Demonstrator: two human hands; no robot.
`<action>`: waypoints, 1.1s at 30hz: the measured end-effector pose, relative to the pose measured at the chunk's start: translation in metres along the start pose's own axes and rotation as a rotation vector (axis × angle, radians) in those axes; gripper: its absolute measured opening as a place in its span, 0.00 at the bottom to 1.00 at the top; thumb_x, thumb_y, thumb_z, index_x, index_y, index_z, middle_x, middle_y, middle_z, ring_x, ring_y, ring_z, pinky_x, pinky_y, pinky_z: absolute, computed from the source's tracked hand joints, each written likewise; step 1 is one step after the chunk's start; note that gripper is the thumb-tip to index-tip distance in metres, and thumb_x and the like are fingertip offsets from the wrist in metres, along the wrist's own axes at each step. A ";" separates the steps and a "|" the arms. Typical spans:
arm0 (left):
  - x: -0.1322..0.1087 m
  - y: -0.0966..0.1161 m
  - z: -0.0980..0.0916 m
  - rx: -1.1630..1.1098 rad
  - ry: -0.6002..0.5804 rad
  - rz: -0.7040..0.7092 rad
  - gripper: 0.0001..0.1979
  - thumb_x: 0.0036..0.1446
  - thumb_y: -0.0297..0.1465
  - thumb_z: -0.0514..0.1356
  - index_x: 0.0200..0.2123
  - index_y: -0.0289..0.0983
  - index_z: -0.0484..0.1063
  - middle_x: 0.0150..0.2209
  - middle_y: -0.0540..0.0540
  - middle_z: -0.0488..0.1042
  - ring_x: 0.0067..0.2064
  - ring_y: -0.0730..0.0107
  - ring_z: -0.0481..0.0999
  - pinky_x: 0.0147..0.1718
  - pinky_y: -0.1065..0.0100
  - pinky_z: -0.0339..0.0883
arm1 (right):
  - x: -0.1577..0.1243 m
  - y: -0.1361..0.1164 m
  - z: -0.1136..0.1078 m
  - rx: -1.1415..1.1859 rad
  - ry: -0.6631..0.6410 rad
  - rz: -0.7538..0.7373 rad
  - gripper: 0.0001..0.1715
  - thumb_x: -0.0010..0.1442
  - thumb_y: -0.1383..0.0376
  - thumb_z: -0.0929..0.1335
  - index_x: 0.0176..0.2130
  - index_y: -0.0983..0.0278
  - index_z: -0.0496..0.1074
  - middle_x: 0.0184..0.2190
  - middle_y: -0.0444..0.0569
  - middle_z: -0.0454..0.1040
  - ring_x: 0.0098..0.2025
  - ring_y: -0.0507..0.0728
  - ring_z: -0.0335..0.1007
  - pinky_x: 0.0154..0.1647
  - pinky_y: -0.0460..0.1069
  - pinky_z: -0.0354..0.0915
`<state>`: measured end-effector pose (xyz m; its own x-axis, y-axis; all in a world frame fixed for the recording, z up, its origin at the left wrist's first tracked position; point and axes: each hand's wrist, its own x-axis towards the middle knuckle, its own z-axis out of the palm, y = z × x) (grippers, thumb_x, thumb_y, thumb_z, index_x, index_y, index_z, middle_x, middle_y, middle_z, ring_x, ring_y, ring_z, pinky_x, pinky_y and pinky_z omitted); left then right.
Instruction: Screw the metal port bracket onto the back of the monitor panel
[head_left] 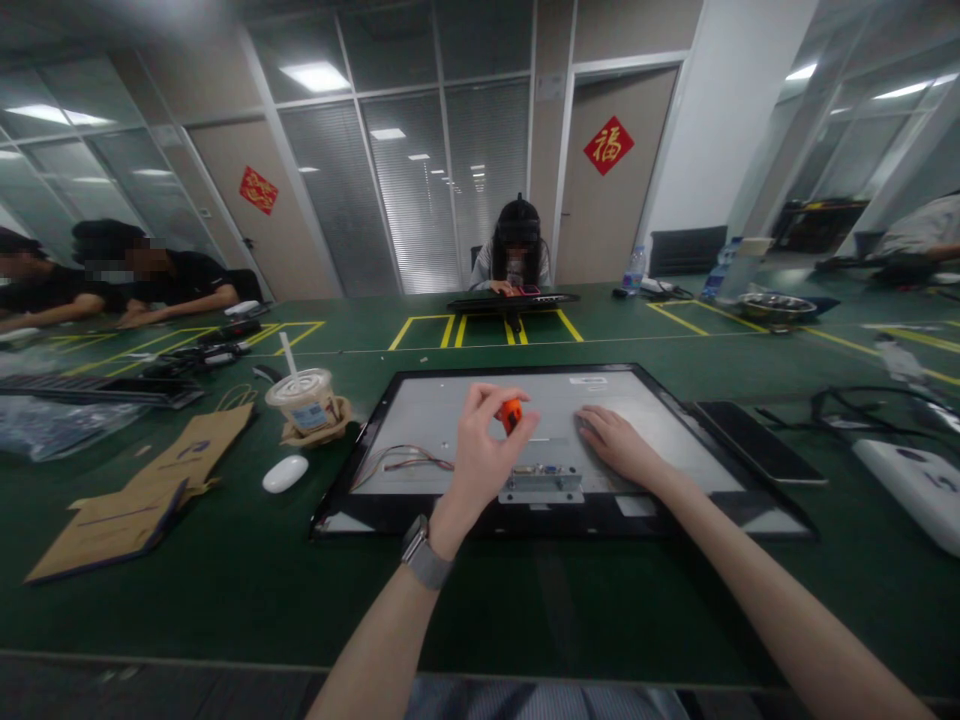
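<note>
An opened monitor panel with a black frame and a grey metal back lies flat before me. My left hand, with a watch on its wrist, is closed on a short orange-and-black screwdriver handle over the middle of the panel. Whether the tip touches anything I cannot tell. My right hand rests flat on the metal back, fingers stretched out and holding nothing. Just below the left hand's fingers sits a metal bracket with connector ports. Thin cables run across the panel's left side.
Left of the panel are a white mouse, an iced drink cup and brown paper bags. On the right lie a dark phone-like slab, black cables and a white device. Another person works across the table.
</note>
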<state>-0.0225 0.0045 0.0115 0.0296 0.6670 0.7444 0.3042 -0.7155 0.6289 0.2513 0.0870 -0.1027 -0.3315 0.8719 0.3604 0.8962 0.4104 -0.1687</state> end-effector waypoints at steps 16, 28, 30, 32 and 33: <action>-0.001 0.002 0.001 -0.045 -0.030 0.022 0.08 0.63 0.31 0.63 0.45 0.39 0.78 0.36 0.48 0.68 0.37 0.70 0.70 0.40 0.66 0.69 | 0.000 -0.004 -0.003 -0.010 -0.025 0.028 0.23 0.70 0.62 0.60 0.60 0.63 0.71 0.61 0.60 0.71 0.62 0.66 0.69 0.61 0.62 0.66; -0.002 -0.003 0.000 -0.010 -0.019 -0.020 0.08 0.62 0.32 0.64 0.44 0.41 0.79 0.38 0.48 0.68 0.38 0.70 0.71 0.39 0.68 0.71 | 0.000 -0.004 -0.005 0.001 -0.016 0.013 0.24 0.70 0.61 0.59 0.59 0.63 0.71 0.61 0.61 0.72 0.61 0.67 0.69 0.61 0.63 0.65; -0.001 -0.003 0.000 -0.008 -0.018 -0.027 0.10 0.65 0.31 0.61 0.48 0.40 0.78 0.37 0.48 0.68 0.37 0.71 0.71 0.36 0.70 0.71 | 0.000 -0.004 -0.005 0.002 -0.020 0.014 0.24 0.70 0.61 0.59 0.60 0.63 0.71 0.61 0.61 0.72 0.61 0.67 0.69 0.61 0.62 0.65; -0.001 -0.002 0.000 -0.003 -0.026 -0.029 0.12 0.67 0.30 0.57 0.51 0.39 0.76 0.38 0.46 0.70 0.35 0.72 0.72 0.35 0.71 0.72 | 0.000 -0.004 -0.004 0.001 -0.022 0.025 0.23 0.70 0.61 0.60 0.60 0.63 0.71 0.61 0.60 0.71 0.62 0.66 0.68 0.62 0.62 0.65; -0.001 -0.001 0.000 0.004 -0.035 -0.028 0.13 0.68 0.29 0.55 0.52 0.38 0.75 0.39 0.46 0.71 0.35 0.72 0.73 0.35 0.71 0.72 | 0.000 -0.004 -0.004 0.000 -0.023 0.030 0.23 0.70 0.62 0.60 0.60 0.63 0.71 0.61 0.60 0.71 0.62 0.66 0.68 0.62 0.61 0.64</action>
<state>-0.0227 0.0046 0.0097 0.0539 0.6937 0.7182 0.3089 -0.6956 0.6487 0.2491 0.0845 -0.0987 -0.3108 0.8901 0.3334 0.9060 0.3835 -0.1791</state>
